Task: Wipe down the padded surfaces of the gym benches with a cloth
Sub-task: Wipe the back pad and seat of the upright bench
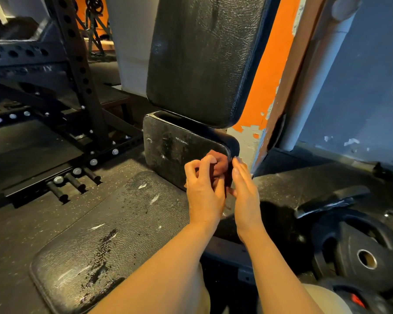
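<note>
Reddish-brown cloth (217, 165) bunched against the lower black bench pad (175, 152) at its right corner, left hand (204, 191) fingers curled pinching it, right hand (244, 189) fingers straight alongside, flat seat pad (114, 234) below

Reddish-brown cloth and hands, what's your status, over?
Left hand grips reddish-brown cloth at right corner of small black padded seat. Right hand open, fingers straight, beside it. Nothing blocking tall black cracked backrest pad.
</note>
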Demonstrator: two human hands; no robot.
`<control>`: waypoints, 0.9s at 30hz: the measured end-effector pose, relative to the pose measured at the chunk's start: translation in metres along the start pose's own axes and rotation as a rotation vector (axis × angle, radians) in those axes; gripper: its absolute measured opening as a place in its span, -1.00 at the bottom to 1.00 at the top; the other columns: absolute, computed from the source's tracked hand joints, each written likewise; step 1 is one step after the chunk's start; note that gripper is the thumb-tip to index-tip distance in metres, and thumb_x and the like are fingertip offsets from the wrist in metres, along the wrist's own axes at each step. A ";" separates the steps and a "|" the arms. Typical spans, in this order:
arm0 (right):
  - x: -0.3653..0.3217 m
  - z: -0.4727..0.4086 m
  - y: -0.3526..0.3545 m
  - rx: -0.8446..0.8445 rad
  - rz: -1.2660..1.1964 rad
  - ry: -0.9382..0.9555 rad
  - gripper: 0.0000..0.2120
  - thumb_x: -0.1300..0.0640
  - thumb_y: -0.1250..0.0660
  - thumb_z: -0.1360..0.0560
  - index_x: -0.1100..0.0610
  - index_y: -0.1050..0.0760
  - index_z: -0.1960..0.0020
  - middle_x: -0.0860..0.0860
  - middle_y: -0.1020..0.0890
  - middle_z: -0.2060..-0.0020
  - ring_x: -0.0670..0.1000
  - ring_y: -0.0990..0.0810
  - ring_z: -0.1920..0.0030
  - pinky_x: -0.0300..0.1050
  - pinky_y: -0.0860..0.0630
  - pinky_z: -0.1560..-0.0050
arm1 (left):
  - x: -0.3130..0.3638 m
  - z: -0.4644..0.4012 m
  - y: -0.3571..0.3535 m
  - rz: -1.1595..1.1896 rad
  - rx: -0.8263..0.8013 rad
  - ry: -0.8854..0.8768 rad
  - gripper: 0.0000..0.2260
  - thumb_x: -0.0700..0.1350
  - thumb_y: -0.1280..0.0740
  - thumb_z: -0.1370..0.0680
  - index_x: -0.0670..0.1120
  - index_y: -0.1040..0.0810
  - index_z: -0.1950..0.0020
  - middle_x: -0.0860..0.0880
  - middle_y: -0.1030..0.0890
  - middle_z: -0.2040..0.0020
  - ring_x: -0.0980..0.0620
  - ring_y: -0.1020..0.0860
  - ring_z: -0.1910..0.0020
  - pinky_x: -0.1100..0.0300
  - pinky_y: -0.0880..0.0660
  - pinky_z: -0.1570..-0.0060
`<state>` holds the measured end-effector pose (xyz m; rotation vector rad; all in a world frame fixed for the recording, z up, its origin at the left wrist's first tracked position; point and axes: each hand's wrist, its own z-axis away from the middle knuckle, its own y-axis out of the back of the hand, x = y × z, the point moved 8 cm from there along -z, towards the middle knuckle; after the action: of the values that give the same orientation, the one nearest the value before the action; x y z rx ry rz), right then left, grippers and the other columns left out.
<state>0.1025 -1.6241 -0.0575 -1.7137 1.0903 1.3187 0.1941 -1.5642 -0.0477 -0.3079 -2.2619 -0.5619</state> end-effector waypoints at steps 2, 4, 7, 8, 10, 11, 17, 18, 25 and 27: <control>0.001 0.000 -0.001 -0.003 0.021 0.004 -0.56 -0.06 -0.14 -0.63 -0.06 -0.26 -0.49 -0.28 -0.29 -0.38 -0.18 -0.23 -0.46 0.10 -0.22 -0.49 | -0.021 0.003 0.000 -0.008 -0.029 0.218 -0.69 -0.26 -0.35 -0.50 -0.06 -0.40 -0.20 -0.02 -0.30 -0.10 0.01 -0.48 0.04 0.22 -0.45 0.08; 0.002 0.000 0.000 0.011 0.048 0.005 -0.45 -0.16 -0.14 -0.52 -0.07 -0.26 -0.49 -0.33 -0.28 -0.36 -0.19 -0.23 -0.46 0.11 -0.22 -0.48 | -0.032 0.005 0.010 -0.011 0.045 0.418 -0.76 -0.23 -0.32 -0.54 -0.11 -0.36 -0.16 -0.02 -0.28 -0.08 -0.04 -0.48 0.07 0.34 -0.33 0.19; 0.002 0.002 -0.002 -0.001 0.017 0.004 -0.49 -0.13 -0.16 -0.56 -0.06 -0.26 -0.49 -0.34 -0.29 -0.35 -0.22 -0.23 -0.45 0.10 -0.23 -0.49 | -0.003 -0.003 0.026 0.052 0.218 0.154 -0.75 -0.14 -0.29 -0.57 -0.14 -0.40 -0.23 -0.03 -0.28 -0.13 0.09 -0.39 0.00 0.51 -0.34 0.06; 0.001 0.002 -0.002 -0.007 -0.001 0.004 -0.54 -0.07 -0.15 -0.61 -0.05 -0.27 -0.49 -0.31 -0.30 -0.37 -0.22 -0.24 -0.45 0.10 -0.23 -0.49 | 0.008 -0.004 0.022 0.058 0.185 0.026 -0.72 -0.09 -0.27 -0.58 -0.12 -0.42 -0.26 -0.05 -0.30 -0.17 0.09 -0.38 -0.07 0.46 -0.35 -0.05; 0.001 0.003 -0.002 -0.003 -0.020 -0.014 -0.58 -0.01 -0.13 -0.64 -0.05 -0.28 -0.49 -0.25 -0.32 -0.42 -0.21 -0.26 -0.44 0.08 -0.23 -0.48 | 0.016 -0.004 0.009 -0.036 0.083 -0.085 -0.69 -0.03 -0.24 -0.57 0.00 -0.40 -0.32 -0.04 -0.31 -0.25 -0.05 -0.38 -0.17 0.20 -0.41 -0.12; 0.001 0.003 -0.001 -0.004 -0.017 -0.018 -0.57 -0.04 -0.14 -0.63 -0.06 -0.28 -0.49 -0.23 -0.32 -0.43 -0.20 -0.26 -0.44 0.08 -0.23 -0.49 | 0.013 -0.004 0.006 -0.090 0.068 -0.060 -0.69 -0.06 -0.26 -0.57 0.06 -0.38 -0.32 -0.03 -0.31 -0.27 -0.09 -0.40 -0.16 0.10 -0.45 -0.08; -0.023 0.003 0.000 0.039 0.526 0.278 -0.52 -0.07 -0.06 -0.59 -0.05 -0.23 -0.50 -0.18 -0.27 -0.46 -0.28 -0.13 -0.44 -0.29 -0.07 -0.47 | -0.034 -0.018 0.034 -0.001 0.223 0.385 -0.73 -0.13 -0.25 -0.61 -0.02 -0.41 -0.32 0.00 -0.26 -0.13 0.01 -0.44 0.07 0.22 -0.39 0.04; -0.030 0.002 -0.004 0.040 0.632 0.371 -0.52 0.00 -0.06 -0.59 0.00 -0.24 -0.50 -0.16 -0.26 -0.47 -0.28 -0.11 -0.44 -0.38 -0.03 -0.42 | -0.025 -0.023 0.042 -0.002 0.261 0.273 -0.69 -0.13 -0.27 -0.60 -0.06 -0.42 -0.35 0.00 -0.26 -0.15 0.07 -0.41 0.02 0.34 -0.36 0.00; -0.045 -0.001 -0.024 0.056 0.981 0.620 -0.44 0.36 -0.34 -0.45 0.24 -0.36 -0.43 0.14 -0.42 -0.40 0.10 -0.36 -0.43 0.05 -0.30 -0.43 | -0.023 -0.045 0.031 -0.114 0.002 -0.164 -0.52 -0.24 -0.39 -0.50 -0.02 -0.45 -0.40 -0.03 -0.44 -0.25 0.00 -0.47 -0.18 0.01 -0.48 -0.17; -0.049 0.001 -0.029 0.078 1.021 0.618 -0.44 0.37 -0.38 -0.41 0.27 -0.40 -0.40 0.16 -0.47 -0.36 0.14 -0.41 -0.40 0.15 -0.41 -0.35 | -0.045 -0.050 0.046 -0.109 0.090 0.045 -0.57 -0.22 -0.39 -0.51 -0.04 -0.48 -0.37 -0.04 -0.47 -0.16 0.07 -0.45 -0.07 0.02 -0.48 -0.13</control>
<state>0.1224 -1.6022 -0.0092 -1.5606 2.5604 1.2426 0.2735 -1.5504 -0.0372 -0.1263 -2.2625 -0.5161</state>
